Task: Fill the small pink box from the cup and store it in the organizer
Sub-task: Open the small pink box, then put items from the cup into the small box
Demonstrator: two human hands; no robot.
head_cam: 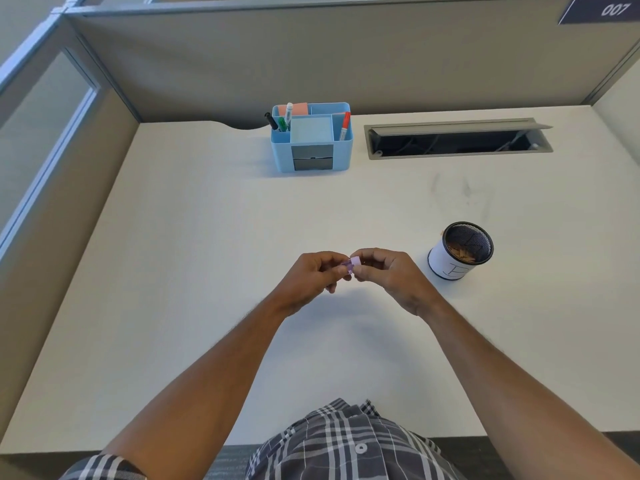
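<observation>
head view: left hand (313, 277) and right hand (389, 271) both pinched on small pink box (350, 264)

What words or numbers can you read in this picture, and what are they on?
"007": white digits on the dark blue sign on the partition's top right.
A large handwritten mark on the white paper wrap of the black mesh cup: not clearly readable.
Marker pens in the blue plastic organizer: print too small.

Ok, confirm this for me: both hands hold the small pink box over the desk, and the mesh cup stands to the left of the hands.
One thing is wrong: the head view shows the mesh cup standing to the right of the hands, not the left. The rest holds: the left hand and right hand both hold the small pink box over the desk.
</observation>
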